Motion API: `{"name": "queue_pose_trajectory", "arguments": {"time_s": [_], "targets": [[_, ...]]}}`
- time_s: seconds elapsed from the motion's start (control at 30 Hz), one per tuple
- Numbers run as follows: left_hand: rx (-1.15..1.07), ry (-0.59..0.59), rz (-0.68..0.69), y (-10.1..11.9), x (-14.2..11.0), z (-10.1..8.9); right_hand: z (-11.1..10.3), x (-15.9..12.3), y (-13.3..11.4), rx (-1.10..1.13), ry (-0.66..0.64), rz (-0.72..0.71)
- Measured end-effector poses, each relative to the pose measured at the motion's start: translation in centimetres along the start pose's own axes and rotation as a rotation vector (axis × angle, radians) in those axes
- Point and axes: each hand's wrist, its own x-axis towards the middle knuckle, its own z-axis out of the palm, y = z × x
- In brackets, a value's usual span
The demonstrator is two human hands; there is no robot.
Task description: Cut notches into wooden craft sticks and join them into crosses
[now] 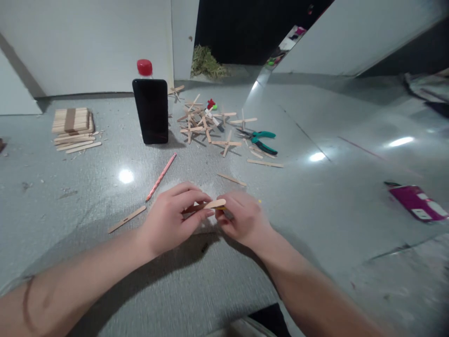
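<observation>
My left hand [178, 213] is closed around a wooden craft stick [216, 204], whose rounded end points right past the fingertips. Close against that end, my right hand [243, 217] is curled in a pinch. A sliver of something yellow shows at its fingers; the rest is hidden. Left of my left hand lies a craft stick with a small slot [126, 220]. A pink pencil [161, 177] rests beyond it. Ahead of my hands is a thin stick piece [231, 179].
A black phone [153, 112] leans upright before a red-capped bottle [144, 68]. Stacked craft sticks [72, 120] lie at left. Several crossed-stick pieces [196, 124] are piled beside teal-handled pliers [261, 140]. At far right is a purple item [417, 202].
</observation>
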Motion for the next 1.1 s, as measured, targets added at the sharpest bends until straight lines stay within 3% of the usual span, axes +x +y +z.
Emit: {"name": "queue_pose_trajectory", "arguments": {"time_s": [0.2, 0.5, 0.87, 1.1], "targets": [[0.036, 0.029, 0.034, 0.2, -0.3, 0.4, 0.2, 0.1, -0.3, -0.015, 0.005, -0.008], [0.066, 0.194, 0.082, -0.1, -1.1, 0.8, 0.6, 0.8, -1.5, -0.042, 0.039, -0.027], [0.056, 0.218, 0.082, 0.4, -0.9, 0.6, -0.3, 1.3, -1.4, -0.091, 0.04, -0.055], [0.022, 0.495, -0.084, -1.1, 0.1, -1.6, -1.1, 0.8, 0.5, -0.131, 0.042, 0.137]]}}
